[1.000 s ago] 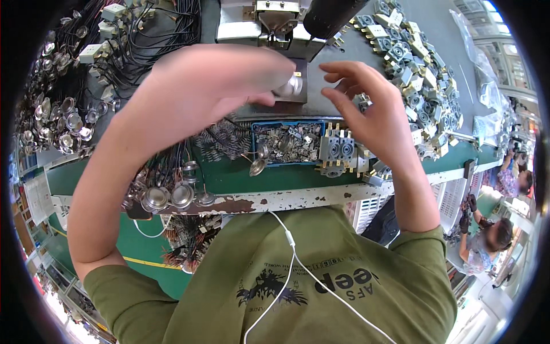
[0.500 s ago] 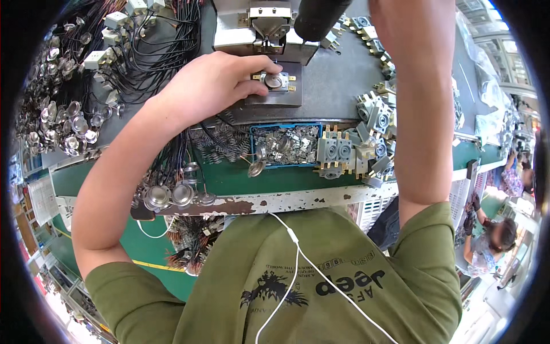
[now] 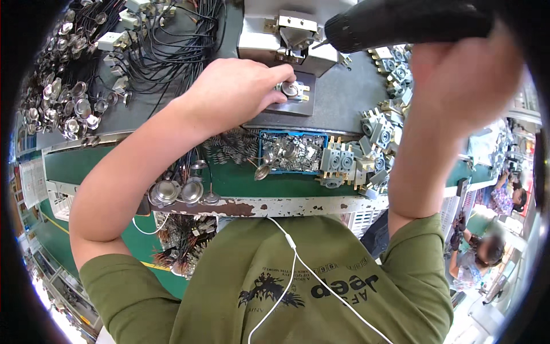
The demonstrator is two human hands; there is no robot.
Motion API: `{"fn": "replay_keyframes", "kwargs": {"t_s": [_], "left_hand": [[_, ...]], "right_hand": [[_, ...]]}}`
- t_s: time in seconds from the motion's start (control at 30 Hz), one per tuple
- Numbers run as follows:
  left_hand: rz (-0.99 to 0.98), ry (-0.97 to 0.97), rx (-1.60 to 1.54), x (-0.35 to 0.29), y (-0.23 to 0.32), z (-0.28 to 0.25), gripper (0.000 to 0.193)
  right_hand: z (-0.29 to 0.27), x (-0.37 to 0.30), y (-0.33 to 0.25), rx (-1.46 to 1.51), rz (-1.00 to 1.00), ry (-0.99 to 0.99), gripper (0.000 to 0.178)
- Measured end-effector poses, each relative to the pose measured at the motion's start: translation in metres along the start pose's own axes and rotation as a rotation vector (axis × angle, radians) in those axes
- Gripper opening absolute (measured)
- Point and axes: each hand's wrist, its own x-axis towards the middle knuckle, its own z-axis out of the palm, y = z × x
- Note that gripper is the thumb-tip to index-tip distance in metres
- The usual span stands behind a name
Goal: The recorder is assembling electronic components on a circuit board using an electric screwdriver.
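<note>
My left hand [image 3: 240,92] has its thumb and fingers closed on a small switch part [image 3: 292,90] with a round metal cap and brass tabs. This part lies on a flat metal block [image 3: 289,109] in front of a metal fixture [image 3: 298,34]. In my raised right hand [image 3: 467,86], partly blurred, is a black electric screwdriver [image 3: 395,26]. It is tilted nearly level, its thin bit toward the fixture and apart from the switch part.
A blue tray [image 3: 263,150] holds small metal pieces. Several grey switch bodies [image 3: 344,160] with brass tabs lie beside it, with more along the right. Metal discs on black wires [image 3: 80,109] crowd the left. Other people [image 3: 487,252] work at the far right.
My right hand has swung the screwdriver out to the right and tilted it from steep to nearly level. My left hand still holds the switch part on the block; the whole view has shifted slightly.
</note>
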Motion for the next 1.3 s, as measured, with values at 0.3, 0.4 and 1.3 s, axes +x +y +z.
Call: {"fn": "replay_keyframes", "kwargs": {"t_s": [0.3,0.4,1.3], "left_hand": [[-0.072,-0.106,-0.02,0.004,0.004,-0.003,0.031],[-0.075,-0.119,-0.001,0.005,0.004,-0.003,0.031],[-0.05,-0.054,-0.039,0.002,0.001,0.001,0.03]], "right_hand": [[0.041,0.001,0.001,-0.03,0.099,0.104,0.018],[0.051,0.002,0.012,0.431,0.198,0.124,0.018],[0.039,0.045,0.027,0.298,0.359,-0.572,0.04]]}}
